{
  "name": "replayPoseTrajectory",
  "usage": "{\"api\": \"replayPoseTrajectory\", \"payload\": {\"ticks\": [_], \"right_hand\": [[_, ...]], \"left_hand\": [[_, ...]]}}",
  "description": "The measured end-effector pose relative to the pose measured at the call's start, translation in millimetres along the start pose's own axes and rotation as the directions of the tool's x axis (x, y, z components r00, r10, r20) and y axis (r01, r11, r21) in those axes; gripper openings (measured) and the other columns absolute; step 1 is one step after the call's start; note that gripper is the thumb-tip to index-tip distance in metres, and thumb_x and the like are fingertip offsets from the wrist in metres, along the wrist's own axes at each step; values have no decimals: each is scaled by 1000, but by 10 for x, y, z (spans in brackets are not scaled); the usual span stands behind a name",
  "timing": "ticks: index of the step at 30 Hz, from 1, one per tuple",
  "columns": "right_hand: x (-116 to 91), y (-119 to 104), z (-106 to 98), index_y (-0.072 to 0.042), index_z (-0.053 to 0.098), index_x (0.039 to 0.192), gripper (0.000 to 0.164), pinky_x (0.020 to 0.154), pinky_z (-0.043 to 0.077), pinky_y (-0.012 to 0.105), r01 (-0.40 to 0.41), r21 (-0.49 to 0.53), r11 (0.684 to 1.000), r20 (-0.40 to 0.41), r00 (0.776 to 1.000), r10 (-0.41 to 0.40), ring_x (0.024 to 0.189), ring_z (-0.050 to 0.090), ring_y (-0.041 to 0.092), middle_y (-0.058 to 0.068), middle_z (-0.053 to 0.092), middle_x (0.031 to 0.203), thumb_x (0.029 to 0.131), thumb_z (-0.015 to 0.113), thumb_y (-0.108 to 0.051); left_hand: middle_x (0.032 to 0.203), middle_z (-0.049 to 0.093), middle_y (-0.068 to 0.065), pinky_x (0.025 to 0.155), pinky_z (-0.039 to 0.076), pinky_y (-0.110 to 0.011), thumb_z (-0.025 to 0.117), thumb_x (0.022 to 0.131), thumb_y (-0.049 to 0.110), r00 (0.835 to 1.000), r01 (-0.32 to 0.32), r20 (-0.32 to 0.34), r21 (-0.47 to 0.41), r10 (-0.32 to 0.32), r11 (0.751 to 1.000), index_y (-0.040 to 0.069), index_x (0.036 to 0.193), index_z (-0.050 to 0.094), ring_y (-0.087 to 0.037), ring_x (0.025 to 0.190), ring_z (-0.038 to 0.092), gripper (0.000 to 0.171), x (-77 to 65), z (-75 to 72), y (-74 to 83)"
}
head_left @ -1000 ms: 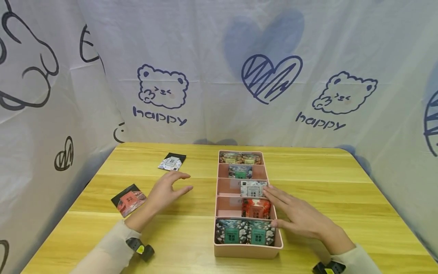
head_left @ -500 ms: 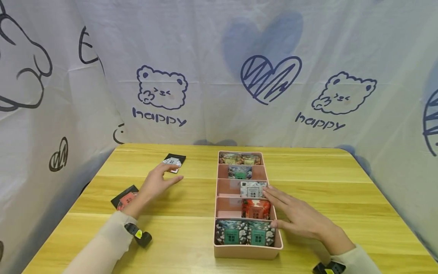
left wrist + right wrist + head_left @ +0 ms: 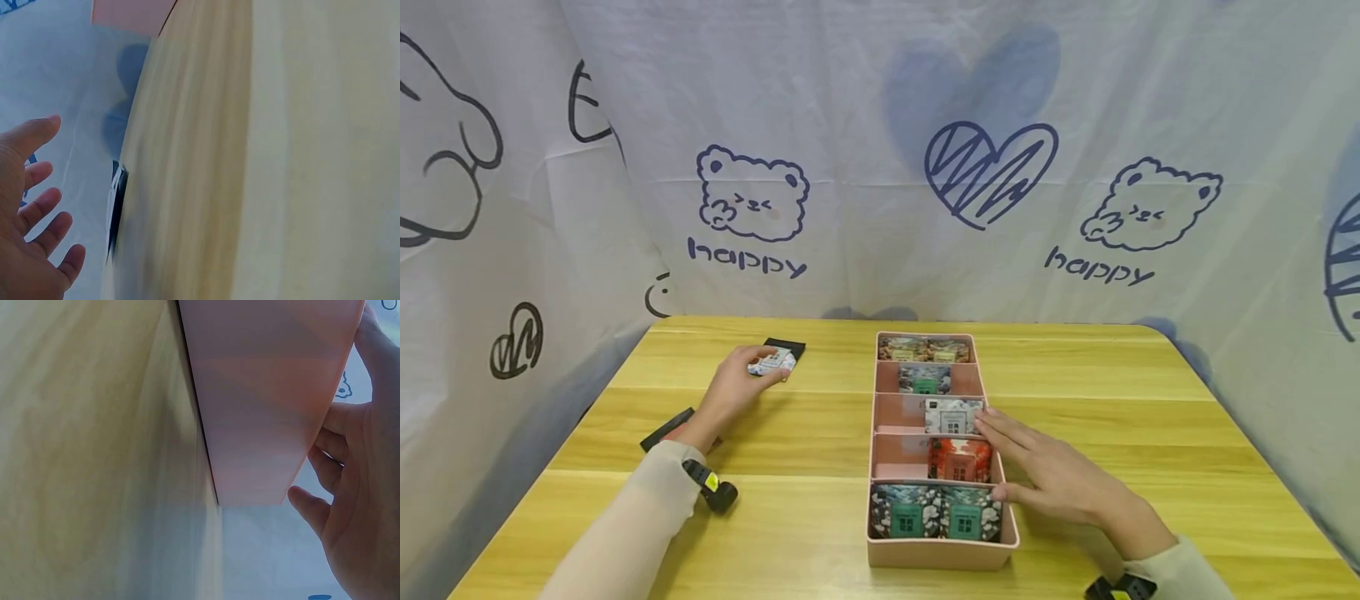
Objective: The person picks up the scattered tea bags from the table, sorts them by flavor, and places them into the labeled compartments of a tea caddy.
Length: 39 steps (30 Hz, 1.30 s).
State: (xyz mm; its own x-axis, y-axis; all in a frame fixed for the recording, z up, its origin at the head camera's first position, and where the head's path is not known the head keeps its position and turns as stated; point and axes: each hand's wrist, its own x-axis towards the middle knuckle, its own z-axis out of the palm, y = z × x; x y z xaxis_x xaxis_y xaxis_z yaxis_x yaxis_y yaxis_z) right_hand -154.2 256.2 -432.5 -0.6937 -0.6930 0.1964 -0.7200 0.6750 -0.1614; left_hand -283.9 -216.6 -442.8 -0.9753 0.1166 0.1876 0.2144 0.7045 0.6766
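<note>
On the far left of the table lies a white and black sachet (image 3: 777, 360). Over it hovers my left hand (image 3: 732, 390), thumb and fingers spread. In the left wrist view that hand (image 3: 31, 212) appears apart from the sachet (image 3: 116, 209). My right hand (image 3: 1063, 479) rests along the right rim of a long pink divided box (image 3: 936, 554), fingers nearly straight. From the right wrist view, its fingertips touch the box's upper edge (image 3: 269, 425). Nearest those fingers, a white sachet (image 3: 953, 417) stands in the middle compartment.
Partly hidden under my left wrist is a red and black sachet (image 3: 666, 429). Other compartments hold a red sachet (image 3: 961, 460), dark green ones (image 3: 906, 512), a blue-green one (image 3: 924, 380) and brownish ones (image 3: 904, 348). A patterned white cloth (image 3: 850, 275) hangs behind the table.
My left hand has moved left and away from me, from beside the white and black sachet to over it. Its forearm now covers most of the red one. The right hand stays put.
</note>
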Motion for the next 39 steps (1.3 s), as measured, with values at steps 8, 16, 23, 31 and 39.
{"api": "replayPoseTrajectory", "payload": {"ticks": [8,16,23,31,39], "right_hand": [[-1,-14,-15,-14,24,157,82,106,41,51,-9,7,1000,-2,1000,9,142,30,30,9,22,161,93,60,-50],[-7,-10,-9,-15,24,157,82,104,43,51,-16,14,1000,-4,1000,16,142,32,30,9,23,161,92,62,-50],[-9,-21,-23,-15,24,157,82,104,43,50,-23,25,999,8,1000,23,142,31,29,9,23,161,93,61,-50],[-18,-25,-27,-16,23,157,82,106,42,50,-23,25,999,6,1000,23,143,30,28,8,23,161,93,60,-50],[-12,-14,-17,-14,23,157,81,106,42,50,-12,18,1000,4,1000,12,143,30,29,9,22,161,94,59,-50]], "left_hand": [[140,47,-23,108,35,-58,72,89,38,999,38,8,20,-38,999,1,138,51,-41,128,42,64,128,17,-110],[140,47,-25,110,33,-56,73,88,39,998,64,3,35,-64,997,-1,140,50,-42,130,41,69,226,30,-230],[140,45,-27,110,30,-58,72,88,42,994,111,12,66,-112,992,-1,142,47,-45,130,39,74,265,35,-288],[139,47,-29,108,31,-60,72,86,48,987,153,25,118,-157,981,1,143,45,-48,129,35,79,311,54,-337],[143,43,-30,111,29,-59,72,85,51,980,183,48,144,-191,973,-2,148,37,-48,131,34,89,348,68,-342]]}}
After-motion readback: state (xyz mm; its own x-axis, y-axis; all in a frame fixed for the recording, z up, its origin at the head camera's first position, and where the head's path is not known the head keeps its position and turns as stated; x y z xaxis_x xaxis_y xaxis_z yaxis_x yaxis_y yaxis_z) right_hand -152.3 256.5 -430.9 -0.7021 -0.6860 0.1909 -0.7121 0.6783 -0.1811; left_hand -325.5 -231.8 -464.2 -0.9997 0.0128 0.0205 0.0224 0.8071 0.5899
